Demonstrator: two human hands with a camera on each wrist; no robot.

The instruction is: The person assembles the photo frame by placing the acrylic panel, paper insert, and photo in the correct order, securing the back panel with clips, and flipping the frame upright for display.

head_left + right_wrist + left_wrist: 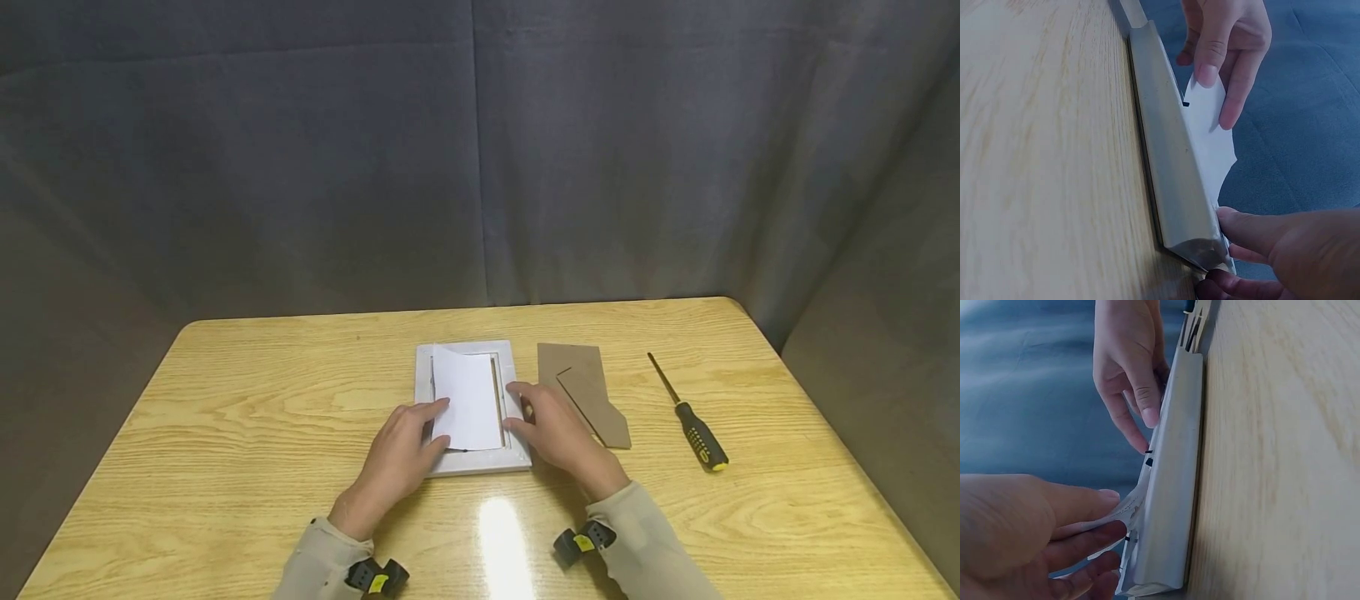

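Observation:
A white picture frame (480, 463) lies on the table with a sheet of white paper (471, 404) over its opening. The paper is bent and its left side stands raised, as the right wrist view shows. My left hand (400, 446) pinches the paper's left edge between thumb and fingers; in the left wrist view this hand (1029, 540) has the paper between them. At the frame's right side, my right hand (561, 429) grips the border, thumb and fingers on either side of the rim (1175, 156). Small dark tabs stick up along the frame's inner edge.
A brown backing board (585, 387) with a cut line lies right of the frame, partly behind my right hand. Farther right is a screwdriver (693, 425) with a black and yellow handle. A dark curtain (480, 167) hangs behind the wooden table (285, 400).

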